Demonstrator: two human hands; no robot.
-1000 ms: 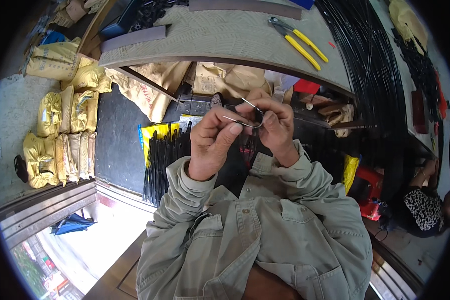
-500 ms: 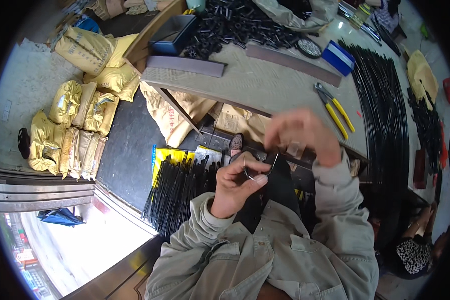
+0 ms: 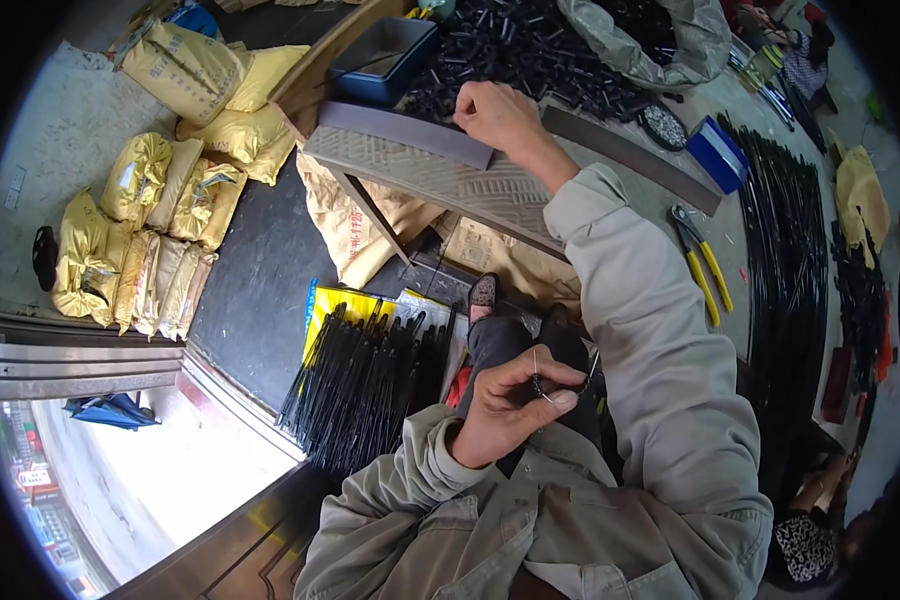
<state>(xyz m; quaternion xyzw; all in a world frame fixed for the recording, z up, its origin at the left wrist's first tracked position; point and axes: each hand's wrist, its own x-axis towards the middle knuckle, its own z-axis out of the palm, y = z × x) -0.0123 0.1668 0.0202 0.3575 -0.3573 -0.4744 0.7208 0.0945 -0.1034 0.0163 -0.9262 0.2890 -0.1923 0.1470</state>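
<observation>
Right hand [image 3: 498, 112] stretched far out toward 12 o'clock, fingers curled down onto the heap of black tubes [image 3: 530, 50]. Left hand [image 3: 510, 405] bent close in, fingers pinched on a thin wire hook [image 3: 538, 375], long axis running 12 to 6.

The person wears a loose, pale grey-green cotton work jacket [image 3: 610, 520] with long sleeves that reach the wrists, the cloth creased along both arms and its cuffs stitched with a plain band. A buttoned chest pocket flap and raised seams show on the front near the lower edge. Below it come dark grey trousers [image 3: 515, 345], and one dark patterned slip-on shoe [image 3: 483, 294] shows past the knee; both hands are bare.
</observation>
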